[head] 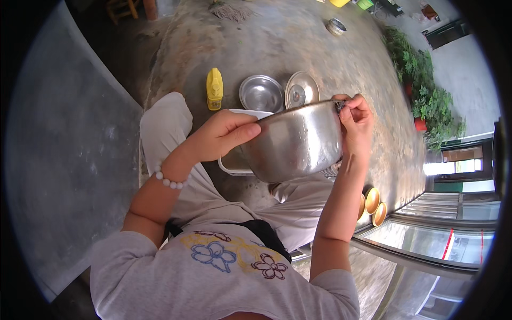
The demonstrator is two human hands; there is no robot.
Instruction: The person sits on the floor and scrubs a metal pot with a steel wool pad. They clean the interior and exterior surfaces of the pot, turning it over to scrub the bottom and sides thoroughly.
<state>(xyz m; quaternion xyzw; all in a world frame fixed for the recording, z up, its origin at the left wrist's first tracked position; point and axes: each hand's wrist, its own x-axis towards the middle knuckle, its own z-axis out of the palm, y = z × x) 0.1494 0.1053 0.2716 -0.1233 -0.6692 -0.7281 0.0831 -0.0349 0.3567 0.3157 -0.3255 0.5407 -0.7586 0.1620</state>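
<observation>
A deep stainless steel pot [296,140] is held up in front of me, tilted so its outer side faces me. My left hand [228,134] grips the rim on the left, thumb on the outside. On the right, my right hand [356,120] pinches a dark scouring pad [340,105] against the pot's rim. Below the pot, partly covered by it, stands a white rectangular basin [229,167]. The pot's inside is hidden from view.
Beyond the basin are a yellow detergent bottle [215,89], a metal bowl [262,93] and a metal lid [307,88] on the concrete floor [280,44]. Several golden bowls [373,201] sit right, by a glass door [424,240]. A wall [72,152] rises left; potted plants [426,100] line the far right.
</observation>
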